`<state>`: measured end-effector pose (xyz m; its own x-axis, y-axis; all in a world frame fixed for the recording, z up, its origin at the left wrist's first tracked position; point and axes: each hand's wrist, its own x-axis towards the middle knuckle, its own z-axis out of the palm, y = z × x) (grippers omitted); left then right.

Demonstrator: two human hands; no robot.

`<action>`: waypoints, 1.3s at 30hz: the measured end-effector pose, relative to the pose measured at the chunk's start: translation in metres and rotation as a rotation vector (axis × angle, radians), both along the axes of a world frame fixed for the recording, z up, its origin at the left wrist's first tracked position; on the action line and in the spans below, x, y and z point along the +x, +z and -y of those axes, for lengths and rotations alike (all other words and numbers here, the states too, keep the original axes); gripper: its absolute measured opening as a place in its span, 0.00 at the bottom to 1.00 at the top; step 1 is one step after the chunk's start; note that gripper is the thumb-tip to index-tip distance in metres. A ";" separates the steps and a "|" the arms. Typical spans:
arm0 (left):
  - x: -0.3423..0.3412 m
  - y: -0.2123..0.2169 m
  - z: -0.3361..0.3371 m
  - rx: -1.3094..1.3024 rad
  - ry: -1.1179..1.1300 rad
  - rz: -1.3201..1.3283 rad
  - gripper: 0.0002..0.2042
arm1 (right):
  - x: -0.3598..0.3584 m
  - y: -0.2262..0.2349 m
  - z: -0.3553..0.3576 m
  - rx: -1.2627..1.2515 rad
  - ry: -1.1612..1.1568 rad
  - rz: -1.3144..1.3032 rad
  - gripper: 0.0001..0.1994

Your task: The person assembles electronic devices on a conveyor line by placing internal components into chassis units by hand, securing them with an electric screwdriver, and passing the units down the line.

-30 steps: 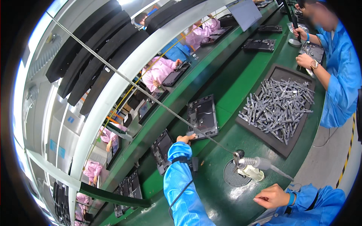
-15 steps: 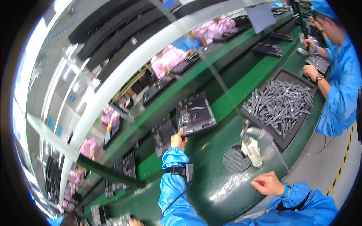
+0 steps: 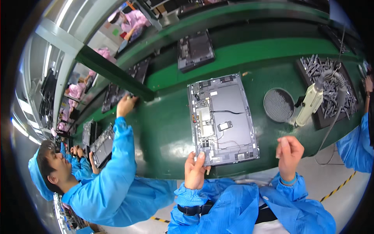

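Note:
An open grey device chassis lies flat on the green bench right in front of me, showing a circuit board, thin cables and a small connector inside. My left hand grips its near left corner, thumb on top of the frame. My right hand hovers just off the chassis's near right corner, fingers curled together, with nothing visible in them.
A white electric screwdriver on a cable leans beside a round dark screw dish. A black tray of metal parts sits far right. Another chassis lies on the belt. A co-worker at my left reaches toward devices; a blue sleeve is at right.
The view has swung down toward the bench. My left hand, stretched out to a chassis at the belt before, now holds one at the near edge. My right hand has lifted.

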<state>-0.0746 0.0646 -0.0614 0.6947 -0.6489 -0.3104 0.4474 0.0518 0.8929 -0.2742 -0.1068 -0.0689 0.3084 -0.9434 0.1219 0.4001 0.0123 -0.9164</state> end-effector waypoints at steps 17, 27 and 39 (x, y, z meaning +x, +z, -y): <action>-0.012 0.001 -0.006 0.571 -0.283 0.923 0.11 | 0.078 0.020 0.023 -0.917 0.480 -0.970 0.12; -0.012 0.009 0.013 0.449 -0.186 1.170 0.09 | 0.072 0.029 0.038 -0.580 0.587 -0.833 0.06; -0.033 0.010 0.028 0.357 -0.286 1.346 0.15 | 0.071 0.028 0.027 -0.474 0.994 -0.745 0.08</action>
